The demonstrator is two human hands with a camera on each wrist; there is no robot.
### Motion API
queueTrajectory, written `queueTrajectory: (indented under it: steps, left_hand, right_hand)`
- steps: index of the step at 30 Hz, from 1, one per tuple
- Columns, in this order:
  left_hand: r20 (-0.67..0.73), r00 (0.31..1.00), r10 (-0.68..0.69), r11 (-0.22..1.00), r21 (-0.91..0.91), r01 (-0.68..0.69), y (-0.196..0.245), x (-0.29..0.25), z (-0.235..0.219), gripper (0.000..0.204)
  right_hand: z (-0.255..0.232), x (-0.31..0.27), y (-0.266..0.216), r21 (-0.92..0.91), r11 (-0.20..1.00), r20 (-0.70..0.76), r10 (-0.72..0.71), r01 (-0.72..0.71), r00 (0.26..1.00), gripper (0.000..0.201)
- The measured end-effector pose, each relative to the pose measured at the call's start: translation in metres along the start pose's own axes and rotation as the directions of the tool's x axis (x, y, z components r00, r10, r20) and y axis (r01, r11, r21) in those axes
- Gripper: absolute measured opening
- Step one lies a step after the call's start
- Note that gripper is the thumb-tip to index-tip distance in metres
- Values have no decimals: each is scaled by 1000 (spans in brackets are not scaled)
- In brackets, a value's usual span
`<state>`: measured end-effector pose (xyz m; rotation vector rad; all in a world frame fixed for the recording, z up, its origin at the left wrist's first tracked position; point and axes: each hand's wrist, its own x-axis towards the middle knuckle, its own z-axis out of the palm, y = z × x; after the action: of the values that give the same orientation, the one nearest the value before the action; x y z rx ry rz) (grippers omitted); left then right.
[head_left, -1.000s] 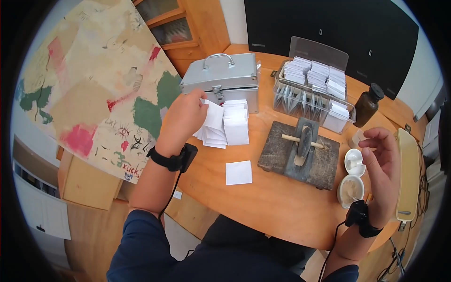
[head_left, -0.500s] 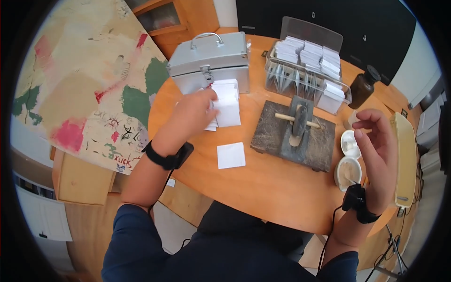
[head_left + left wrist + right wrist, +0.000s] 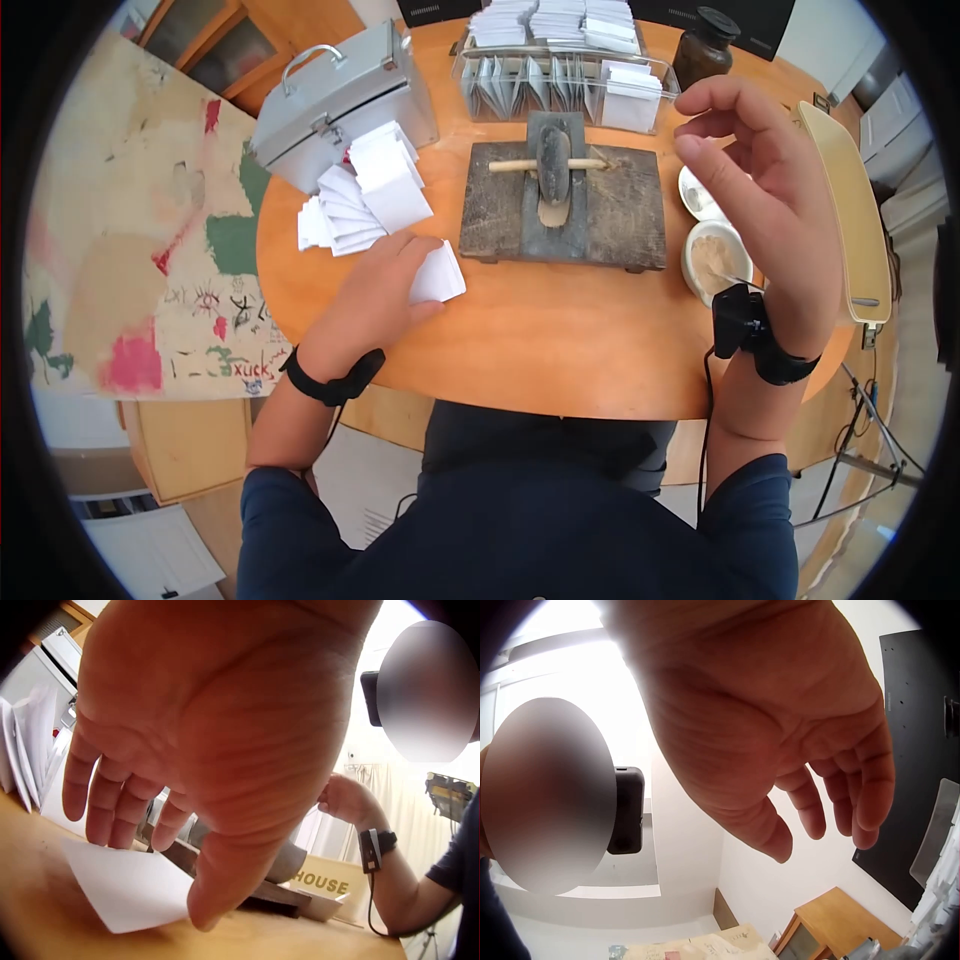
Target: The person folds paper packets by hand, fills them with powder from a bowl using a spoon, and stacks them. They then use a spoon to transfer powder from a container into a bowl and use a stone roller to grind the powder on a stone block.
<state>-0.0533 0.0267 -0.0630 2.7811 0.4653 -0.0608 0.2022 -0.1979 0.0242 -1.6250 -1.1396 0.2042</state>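
On the table's near left side, my left hand [image 3: 375,290] reaches over a folded white paper [image 3: 438,274]. In the left wrist view the thumb is right at one edge of that paper [image 3: 131,889], with the fingers extended over its far side. Stacked white folded papers [image 3: 390,180] stand just beyond this hand, some fanned out. My right hand [image 3: 770,180] is raised at the right with loosely bent fingers and nothing in them. Below it are a white bowl [image 3: 717,255] of beige powder with a thin handle sticking out, and a partly covered white dish [image 3: 697,195].
A dark stone wheel [image 3: 553,165] with a wooden axle sits in a trough on a slab [image 3: 625,225]. Behind are a silver case [image 3: 350,95], a clear box [image 3: 480,105] of paper packets and a brown bottle [image 3: 705,50]. A yellow tray [image 3: 850,210] lies at the right.
My left hand has moved from the paper stack down to the single folded paper nearer me. The right hand stays raised with nothing in it. The head view has shifted.
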Motion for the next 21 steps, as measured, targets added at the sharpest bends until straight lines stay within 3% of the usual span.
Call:
queueTrajectory:
  steps: [2, 3, 5, 9, 10, 11, 12, 14, 15, 18, 19, 21]
  left_hand:
    - [-134, 990, 34, 993, -108, -49, -4, 4, -5, 66]
    - [-135, 990, 46, 994, -95, -59, -1, 5, -11, 66]
    - [-241, 970, 36, 958, -268, -102, 4, 13, -33, 61]
    - [-266, 961, 70, 922, -349, -164, 5, 28, -39, 58]
    - [-220, 975, 19, 744, -649, -161, -2, 34, -34, 57]
    - [-155, 988, -9, 475, -870, -132, -6, 39, -33, 56]
    - [-163, 987, 0, 481, -865, -143, -3, 42, -35, 56]
    - [-183, 983, 8, 114, -976, -183, 9, 49, -34, 53]
    - [-189, 982, 20, 115, -975, -190, 16, 54, -36, 53]
    - [-202, 976, 81, -79, -977, -196, 42, 73, -41, 52]
    - [-211, 972, 100, -82, -976, -203, 50, 81, -41, 52]
    - [-189, 967, 170, -239, -960, -146, 67, 95, -39, 50]
  right_hand:
    - [-1, 0, 2, -25, 1000, 44, -2, 3, 999, 24]
    - [-1, -1, 3, -23, 1000, 28, -6, 7, 1000, 24]
    - [1, 2, 6, -52, 995, 50, -84, 86, 995, 24]
    - [6, 3, 10, -30, 991, 3, -134, 134, 991, 21]
    - [6, 4, 10, -59, 986, 1, -159, 159, 987, 19]
    - [6, 4, 9, -62, 984, -9, -168, 167, 986, 19]
    - [6, 5, 8, -59, 983, 14, -175, 175, 985, 19]
    - [6, 6, 7, -52, 982, 59, -178, 181, 982, 17]
    - [7, 6, 8, -61, 981, 50, -183, 186, 982, 17]
    - [10, 7, 7, -45, 968, 85, -244, 248, 966, 14]
    - [11, 7, 7, -62, 966, 74, -248, 252, 966, 14]
    - [13, 9, 9, -59, 955, 87, -285, 291, 955, 19]
